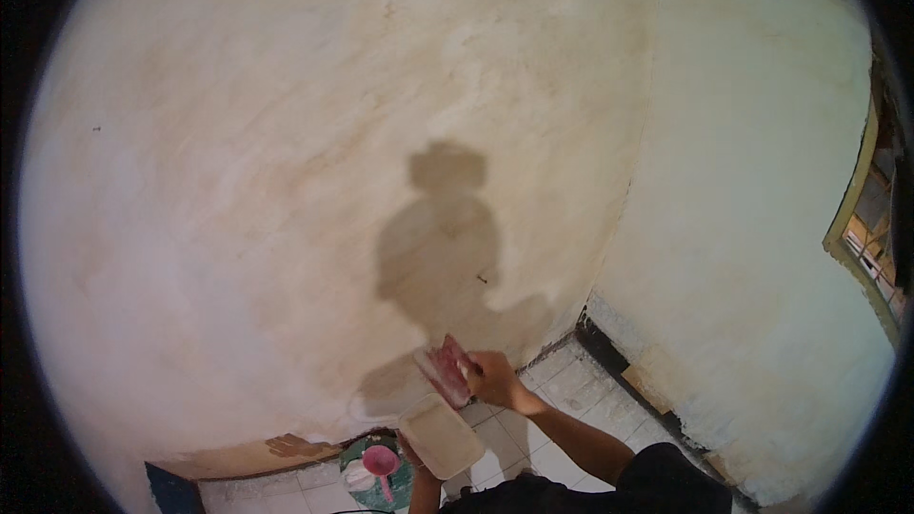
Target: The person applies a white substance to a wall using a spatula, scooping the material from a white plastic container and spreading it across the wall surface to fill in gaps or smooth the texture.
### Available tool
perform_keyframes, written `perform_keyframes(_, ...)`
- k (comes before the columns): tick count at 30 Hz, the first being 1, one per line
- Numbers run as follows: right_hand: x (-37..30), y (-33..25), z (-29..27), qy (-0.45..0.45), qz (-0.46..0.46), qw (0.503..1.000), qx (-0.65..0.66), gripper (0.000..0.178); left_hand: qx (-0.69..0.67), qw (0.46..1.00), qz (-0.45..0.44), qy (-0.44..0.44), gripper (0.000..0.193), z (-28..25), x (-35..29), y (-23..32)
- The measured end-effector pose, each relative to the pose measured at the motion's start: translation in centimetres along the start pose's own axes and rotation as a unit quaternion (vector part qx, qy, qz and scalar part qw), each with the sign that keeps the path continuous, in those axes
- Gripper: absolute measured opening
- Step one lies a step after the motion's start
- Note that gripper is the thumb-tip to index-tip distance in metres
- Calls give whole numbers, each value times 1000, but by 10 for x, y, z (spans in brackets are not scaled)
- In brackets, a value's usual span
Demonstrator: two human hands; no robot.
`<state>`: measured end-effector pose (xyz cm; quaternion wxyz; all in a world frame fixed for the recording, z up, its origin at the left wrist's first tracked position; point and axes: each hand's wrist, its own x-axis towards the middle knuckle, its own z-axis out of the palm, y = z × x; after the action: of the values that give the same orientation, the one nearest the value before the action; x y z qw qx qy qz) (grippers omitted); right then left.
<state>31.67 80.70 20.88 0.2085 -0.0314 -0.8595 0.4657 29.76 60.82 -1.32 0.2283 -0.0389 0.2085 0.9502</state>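
Low against the blotchy, cream-coloured wall [238, 181], the right hand [495, 383] has its grip wrapped round a flat, reddish, smeared scraper [446, 371]; whether the blade touches the wall is hard to make out. Just below it, the left hand [407, 449] clasps a pale, shallow, round-cornered tray [441, 436] at its left side, most of the fingers hidden underneath. A round-bowled pink dipper [380, 460] sits near, above glossy floor tiles [562, 381]. The lower edge cuts off the dark shirt [666, 481].

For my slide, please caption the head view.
Right hand holds a reddish trowel near a wall, left hand a pale rectangular tray.
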Motion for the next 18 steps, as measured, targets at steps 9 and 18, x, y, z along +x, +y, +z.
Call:
perform_keyframes(9,-39,29,-77,-42,39,961,-269,29,-21,994,-72,-82,65,92,40,-115)
perform_keyframes(18,-62,82,-144,-121,126,942,-287,42,-108,966,-152,-178,77,147,50,-207)
